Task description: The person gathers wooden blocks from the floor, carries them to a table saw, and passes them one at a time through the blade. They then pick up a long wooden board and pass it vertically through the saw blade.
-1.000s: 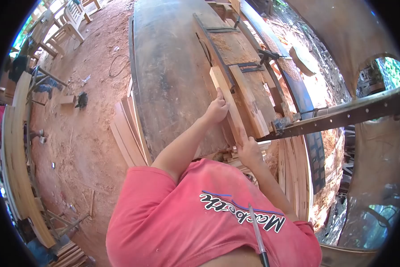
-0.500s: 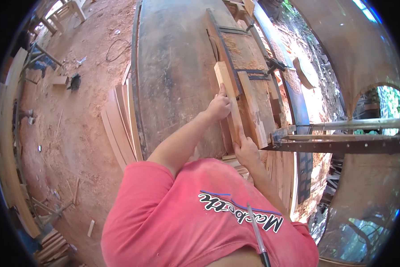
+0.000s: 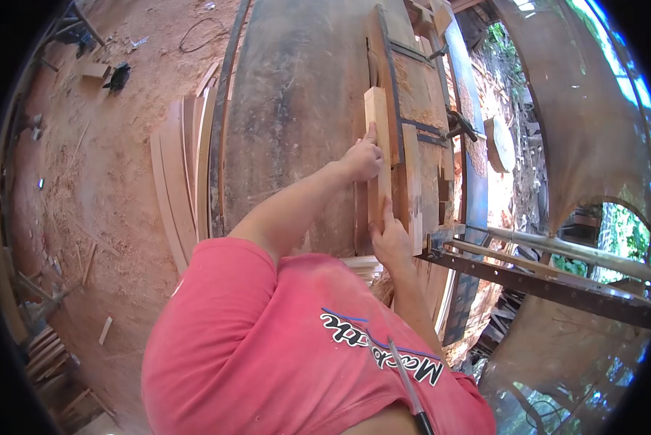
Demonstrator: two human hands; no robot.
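The wooden strip is lying lengthwise on the worktable, running along the left side of the guide rail, its near end pointing toward the person. It is looking stiff and fairly light, dry rather than slippery, and hardly fragile — though its sawn edges may be carrying splinters. Its long sides are offering the surest hold, around the middle and at the near end.

The left hand is curling narrowly at the strip's middle, left of the guide rail, with one finger reaching forward along the wood. The right hand is gripping the near end, nearer the person than the guide rail, its fingers closing in close to the wood — how the hidden ones are bending, I cannot tell.

Right of the guide rail, a second wood piece is lying, and farther right a dark clamp is sitting.
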